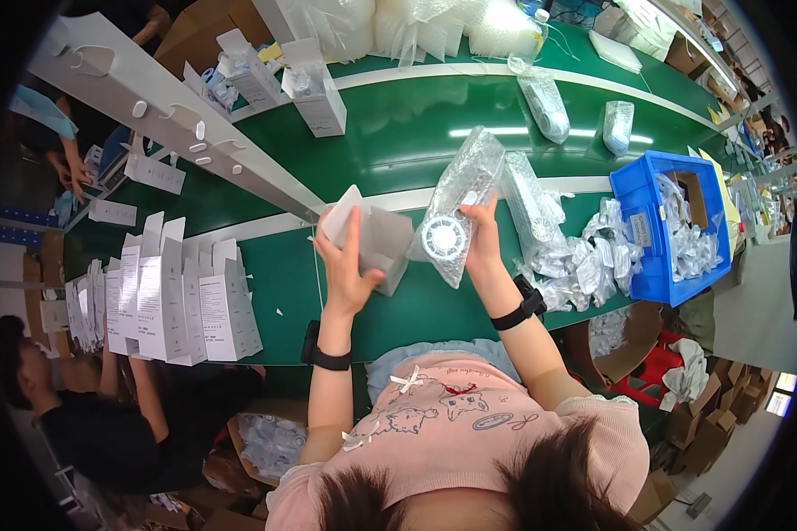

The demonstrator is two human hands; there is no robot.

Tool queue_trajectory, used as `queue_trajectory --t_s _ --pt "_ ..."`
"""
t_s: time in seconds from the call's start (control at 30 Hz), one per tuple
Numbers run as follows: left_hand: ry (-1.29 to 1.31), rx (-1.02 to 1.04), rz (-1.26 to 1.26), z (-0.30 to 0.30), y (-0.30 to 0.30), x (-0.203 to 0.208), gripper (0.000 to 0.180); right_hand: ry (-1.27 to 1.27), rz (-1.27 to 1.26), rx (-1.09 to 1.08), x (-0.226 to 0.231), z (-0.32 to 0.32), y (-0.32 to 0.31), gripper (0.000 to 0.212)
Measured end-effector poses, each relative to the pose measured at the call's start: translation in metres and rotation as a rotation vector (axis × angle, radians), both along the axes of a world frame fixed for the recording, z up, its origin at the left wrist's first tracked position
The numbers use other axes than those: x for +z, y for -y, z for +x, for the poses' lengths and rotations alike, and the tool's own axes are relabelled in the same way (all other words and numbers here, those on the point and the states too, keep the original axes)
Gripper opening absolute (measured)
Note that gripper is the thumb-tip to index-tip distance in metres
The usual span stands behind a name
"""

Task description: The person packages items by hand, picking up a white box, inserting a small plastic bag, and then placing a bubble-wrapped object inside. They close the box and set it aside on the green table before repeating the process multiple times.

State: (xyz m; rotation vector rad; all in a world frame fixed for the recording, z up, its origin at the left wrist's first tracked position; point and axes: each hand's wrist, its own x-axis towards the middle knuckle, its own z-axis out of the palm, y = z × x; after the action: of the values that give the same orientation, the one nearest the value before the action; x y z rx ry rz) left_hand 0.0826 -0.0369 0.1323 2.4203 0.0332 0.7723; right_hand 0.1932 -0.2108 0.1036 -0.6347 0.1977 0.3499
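My left hand (344, 270) grips a small white carton (372, 237), held tilted above the green conveyor belt (398, 142). My right hand (482, 239) holds a clear bubble-wrap bag (459, 205) with a round white device inside it, right beside the carton. Both wrists wear black bands. The bag's lower end nearly touches the carton's side.
A row of upright white cartons (177, 301) stands at the left of the belt. A blue bin (669, 221) with bagged parts sits at right, with loose bagged items (584, 265) next to it. More wrapped units (545, 102) lie farther along. Another person (88, 416) works at lower left.
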Motion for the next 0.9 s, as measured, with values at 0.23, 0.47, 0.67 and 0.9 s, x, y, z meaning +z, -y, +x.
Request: queue_trajectory --t_s 0.23,0.47,0.67,0.9 --pt "-0.031 0.135 -0.066 -0.007 0.025 -0.033 0.08 0.156 -0.019 -0.165 0.041 -0.004 0.007 0.074" --pt "0.068 0.27 -0.297 -0.003 0.058 -0.062 0.068 0.239 -0.024 -0.274 0.054 -0.011 -0.042 0.083" --pt "0.199 0.171 -0.205 0.001 0.048 -0.068 0.059 0.903 -0.598 -0.428 0.009 -0.005 -0.054 0.084" --pt "0.217 0.051 -0.131 0.01 0.036 -0.061 0.061 1.137 -0.614 0.042 0.039 -0.002 -0.032 0.066"
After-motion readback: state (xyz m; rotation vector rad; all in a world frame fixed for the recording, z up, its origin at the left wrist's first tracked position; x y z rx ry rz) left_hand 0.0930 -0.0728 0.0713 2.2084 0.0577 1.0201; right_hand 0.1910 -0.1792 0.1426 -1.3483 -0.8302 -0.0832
